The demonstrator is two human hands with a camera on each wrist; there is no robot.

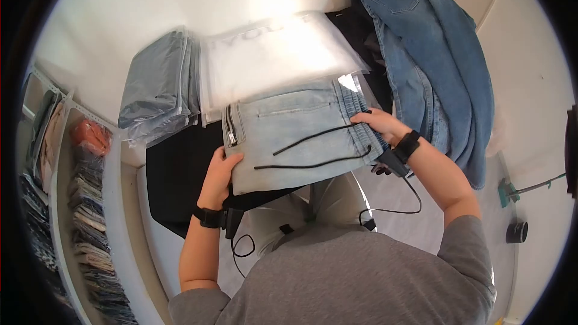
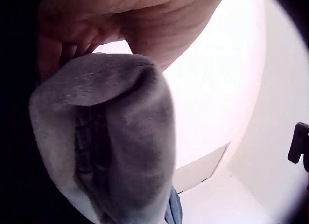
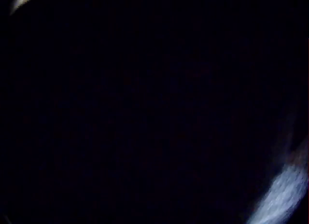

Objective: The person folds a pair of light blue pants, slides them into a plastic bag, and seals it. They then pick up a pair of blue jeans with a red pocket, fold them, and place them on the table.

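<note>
My left hand (image 1: pixel 219 176) grips the left end of a folded, light-blue denim garment (image 1: pixel 283 129), thumb on top and fingers beneath, while my right hand (image 1: pixel 388 125) pinches its gathered elastic waistband (image 1: pixel 348 101) at the opposite end. The garment lies in front of me, over the near edge of a black surface (image 1: pixel 174 174); I can't tell whether it rests there or is lifted. Two black drawstrings (image 1: pixel 313 165) trail across it toward my left hand, close to a metal-zipped pocket. Just beyond it lies a big, translucent plastic bag (image 1: pixel 265 60); a stack of grey, plastic-wrapped garments (image 1: pixel 158 78) sits at the surface's far left corner, and blue denim jeans (image 1: pixel 445 66) drape along the right side.
</note>
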